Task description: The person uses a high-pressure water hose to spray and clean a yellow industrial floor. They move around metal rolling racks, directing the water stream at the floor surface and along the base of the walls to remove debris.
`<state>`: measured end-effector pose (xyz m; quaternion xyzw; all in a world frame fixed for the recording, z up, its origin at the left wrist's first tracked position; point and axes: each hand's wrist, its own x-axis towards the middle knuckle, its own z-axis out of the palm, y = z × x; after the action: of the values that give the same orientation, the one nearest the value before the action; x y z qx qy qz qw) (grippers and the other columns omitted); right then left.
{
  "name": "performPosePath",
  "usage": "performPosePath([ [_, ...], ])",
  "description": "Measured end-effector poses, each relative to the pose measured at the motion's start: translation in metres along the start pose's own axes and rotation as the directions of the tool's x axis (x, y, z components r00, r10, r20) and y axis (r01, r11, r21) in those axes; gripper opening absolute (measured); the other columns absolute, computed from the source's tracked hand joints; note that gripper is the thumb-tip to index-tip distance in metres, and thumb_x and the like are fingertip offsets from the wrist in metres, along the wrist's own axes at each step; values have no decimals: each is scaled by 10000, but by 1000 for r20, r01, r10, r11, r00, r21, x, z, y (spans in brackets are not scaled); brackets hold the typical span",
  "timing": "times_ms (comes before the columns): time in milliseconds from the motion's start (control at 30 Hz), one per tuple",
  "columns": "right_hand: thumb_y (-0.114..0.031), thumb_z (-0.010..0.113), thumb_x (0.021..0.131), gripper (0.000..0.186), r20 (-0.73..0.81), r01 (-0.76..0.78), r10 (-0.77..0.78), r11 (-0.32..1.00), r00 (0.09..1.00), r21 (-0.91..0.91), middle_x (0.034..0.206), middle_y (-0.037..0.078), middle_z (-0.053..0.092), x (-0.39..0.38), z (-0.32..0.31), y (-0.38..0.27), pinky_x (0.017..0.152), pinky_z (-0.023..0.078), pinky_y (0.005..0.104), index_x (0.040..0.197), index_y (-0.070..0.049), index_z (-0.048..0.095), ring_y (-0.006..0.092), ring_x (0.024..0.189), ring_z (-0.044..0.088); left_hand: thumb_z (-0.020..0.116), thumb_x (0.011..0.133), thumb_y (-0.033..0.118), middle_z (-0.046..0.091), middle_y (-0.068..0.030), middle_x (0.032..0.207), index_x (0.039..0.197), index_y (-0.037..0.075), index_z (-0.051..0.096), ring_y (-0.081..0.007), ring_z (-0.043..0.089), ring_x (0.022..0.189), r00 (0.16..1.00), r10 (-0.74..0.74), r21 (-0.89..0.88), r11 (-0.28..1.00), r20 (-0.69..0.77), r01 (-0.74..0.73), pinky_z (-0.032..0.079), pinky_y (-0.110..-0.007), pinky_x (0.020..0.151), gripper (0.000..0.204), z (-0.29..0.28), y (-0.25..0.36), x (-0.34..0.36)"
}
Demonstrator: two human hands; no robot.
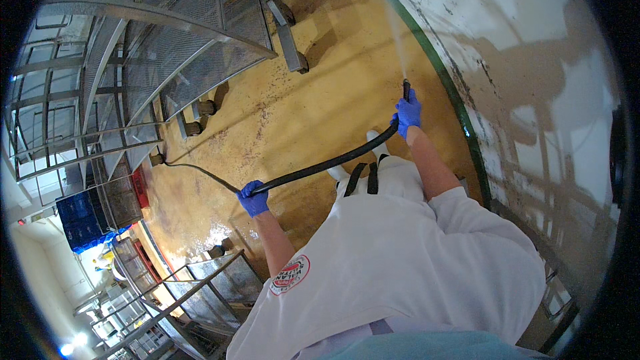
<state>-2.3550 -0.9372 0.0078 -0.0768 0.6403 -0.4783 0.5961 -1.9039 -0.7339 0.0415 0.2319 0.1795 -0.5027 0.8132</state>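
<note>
A black hose point(318, 167) runs across my front between my two blue-gloved hands. My left hand point(253, 197) grips it low on the left, and a thinner length trails from there over the yellow floor toward the metal structure. My right hand point(406, 112) is closed round the hose's nozzle end point(406, 85), from which a pale jet of water point(397, 39) shoots forward toward the green-edged base of the white wall point(493, 20). My white-booted feet point(373, 140) show beyond my white clothing, just under the hose.
Steel frames with mesh panels point(175, 60) fill the left, standing on feet on the yellow floor point(293, 113). Blue crates point(81, 220) and a red crate point(139, 187) sit at far left. Steel railings point(193, 290) rise at lower left. The stained wall runs along my right.
</note>
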Motion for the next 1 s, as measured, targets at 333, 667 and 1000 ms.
performPosePath([
  [333, -51, 390, 771, 588, 131, -32, 43, 996, 990, -87, 618, 41, 418, -3, 18, -7, 313, 344, 323, 1316, -242, 273, 151, 355, 375, 498, 677, 281, 390, 55, 398, 421, 191, 317, -97, 427, 412, 997, 70, 6, 998, -32, -70, 359, -245, 520, 326, -29, 12, -8],
  [667, -53, 393, 786, 539, 261, 77, -29, 981, 965, -175, 529, 14, 367, -18, 50, -27, 298, 335, 309, 1300, -199, 321, 143, 330, 367, 474, 656, 187, 371, 55, 389, 420, 193, 309, -95, 416, 392, 998, 33, -170, 985, -58, -43, 364, -246, 511, 287, -15, 12, -20],
  [1000, -62, 400, 802, 557, 347, 91, -12, 973, 938, -212, 627, 23, 407, -30, 70, -41, 300, 354, 307, 1320, -230, 283, 134, 341, 384, 437, 692, 175, 349, 37, 374, 422, 181, 299, -105, 385, 344, 972, 194, -88, 974, -132, -207, 382, -248, 466, 303, -18, 23, -13],
])
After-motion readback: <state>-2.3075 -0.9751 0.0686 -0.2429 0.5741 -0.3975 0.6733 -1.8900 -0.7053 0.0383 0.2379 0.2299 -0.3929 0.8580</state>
